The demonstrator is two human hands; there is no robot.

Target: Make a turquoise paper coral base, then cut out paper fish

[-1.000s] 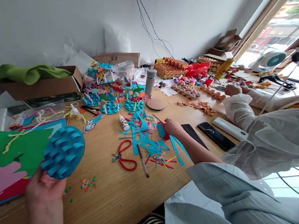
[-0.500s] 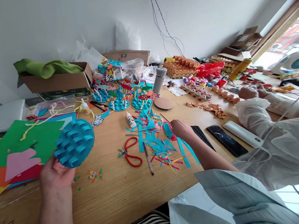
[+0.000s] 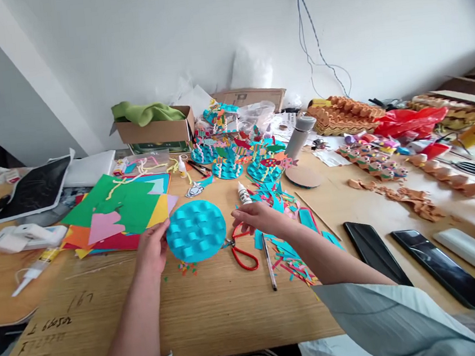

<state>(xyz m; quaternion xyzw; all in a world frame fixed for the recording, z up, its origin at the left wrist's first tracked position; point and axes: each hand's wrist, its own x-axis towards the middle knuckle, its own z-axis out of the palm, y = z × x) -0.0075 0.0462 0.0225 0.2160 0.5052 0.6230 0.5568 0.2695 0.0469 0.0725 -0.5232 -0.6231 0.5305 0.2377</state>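
Left hand (image 3: 153,246) grips ribbed blue paper disc (image 3: 196,230) by its edge at craft table
Right hand (image 3: 259,218), open, fingers extended, reaches over blue paper scraps (image 3: 284,201), just beside white glue bottle (image 3: 244,193); red-handled scissors (image 3: 240,254) lie below, between hand and disc; coloured card stack (image 3: 114,213) lies left.

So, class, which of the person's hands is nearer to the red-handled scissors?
The right hand is nearer, just beyond and above the red-handled scissors. The left hand is farther off to their left, with the blue paper disc between.
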